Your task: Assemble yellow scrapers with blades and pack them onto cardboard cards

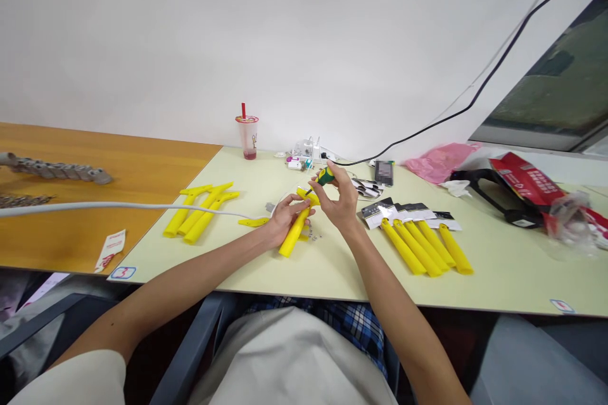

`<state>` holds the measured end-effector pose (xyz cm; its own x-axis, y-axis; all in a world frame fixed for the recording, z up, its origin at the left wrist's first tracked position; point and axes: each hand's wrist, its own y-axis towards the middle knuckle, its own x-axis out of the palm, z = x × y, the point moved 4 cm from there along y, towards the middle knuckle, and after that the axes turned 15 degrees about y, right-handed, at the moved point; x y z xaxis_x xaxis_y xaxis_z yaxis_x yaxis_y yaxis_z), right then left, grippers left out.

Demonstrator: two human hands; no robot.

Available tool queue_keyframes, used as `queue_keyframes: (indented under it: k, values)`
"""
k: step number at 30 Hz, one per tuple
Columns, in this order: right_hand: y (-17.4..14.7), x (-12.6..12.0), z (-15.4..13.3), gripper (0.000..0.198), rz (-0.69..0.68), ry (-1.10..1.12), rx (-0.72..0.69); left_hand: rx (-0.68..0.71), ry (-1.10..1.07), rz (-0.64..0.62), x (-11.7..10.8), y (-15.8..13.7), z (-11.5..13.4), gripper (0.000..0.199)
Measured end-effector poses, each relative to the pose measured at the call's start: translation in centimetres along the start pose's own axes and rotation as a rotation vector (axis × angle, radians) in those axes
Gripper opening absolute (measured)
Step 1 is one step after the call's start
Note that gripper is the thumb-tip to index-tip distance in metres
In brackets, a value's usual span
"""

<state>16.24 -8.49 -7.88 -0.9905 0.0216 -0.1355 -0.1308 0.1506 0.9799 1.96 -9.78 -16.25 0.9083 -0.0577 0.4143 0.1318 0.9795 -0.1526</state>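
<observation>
My left hand (285,218) grips a yellow plastic handle (293,235) above the middle of the table, its tube end toward me. In my right hand (341,197) is a screwdriver with a green and yellow grip (325,176), its shaft pointing down at the handle's upper end. Whether the tip sits in a screw is too small to tell. Small screws (313,237) lie just right of the held handle. Beside my left wrist rests a flat yellow piece (254,223). Farther left are several Y-shaped yellow handles (202,215).
At right lie several yellow tubes (403,248) with black-and-white cards. A lidded cup (248,139) stands at the back. A white cable (142,205) crosses from the left; a black cable (427,126) hangs at right. Beyond are a pink bag (439,163) and a red package (525,182).
</observation>
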Motion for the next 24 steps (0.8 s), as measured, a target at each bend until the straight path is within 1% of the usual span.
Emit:
queue_keyframes:
  k: [2, 5, 7, 9, 11, 14, 16, 18, 20, 21, 24]
  values:
    - [0.03, 0.05, -0.06, 0.063, -0.033, 0.024, 0.024, -0.004, -0.003, 0.009, -0.05, -0.02, 0.04, 0.054]
    - [-0.08, 0.29, 0.01, 0.058, -0.081, 0.121, 0.116, -0.007, -0.011, 0.036, -0.26, 0.03, 0.19, 0.056]
    - [-0.21, 0.38, 0.17, 0.057, -0.073, 0.166, 0.157, -0.011, -0.014, 0.051, -0.43, 0.08, 0.25, 0.056]
    - [-0.26, 0.26, 0.31, 0.056, -0.030, 0.150, 0.143, -0.018, -0.011, 0.052, -0.54, 0.12, 0.22, 0.056]
    - [-0.17, 0.03, 0.35, 0.057, 0.014, 0.070, 0.098, -0.019, -0.002, 0.041, -0.57, 0.15, 0.15, 0.055]
    - [0.14, -0.14, 0.18, 0.057, 0.012, -0.049, 0.058, -0.011, 0.011, 0.023, -0.50, 0.20, 0.06, 0.055]
    - [0.31, 0.02, 0.01, 0.053, -0.031, -0.010, 0.075, -0.011, 0.006, 0.030, -0.47, 0.23, 0.08, 0.057]
    - [0.28, 0.28, -0.03, 0.052, -0.063, 0.111, 0.135, -0.019, -0.006, 0.047, -0.45, 0.20, 0.15, 0.060]
    - [0.10, 0.46, 0.03, 0.052, -0.058, 0.189, 0.185, -0.029, -0.012, 0.055, -0.39, 0.10, 0.24, 0.062]
    - [0.00, 0.45, 0.08, 0.052, -0.037, 0.183, 0.193, -0.029, -0.011, 0.049, -0.32, 0.02, 0.29, 0.062]
    - [-0.18, 0.10, 0.22, 0.052, 0.042, 0.068, 0.173, -0.021, -0.003, 0.016, -0.10, -0.22, 0.41, 0.062]
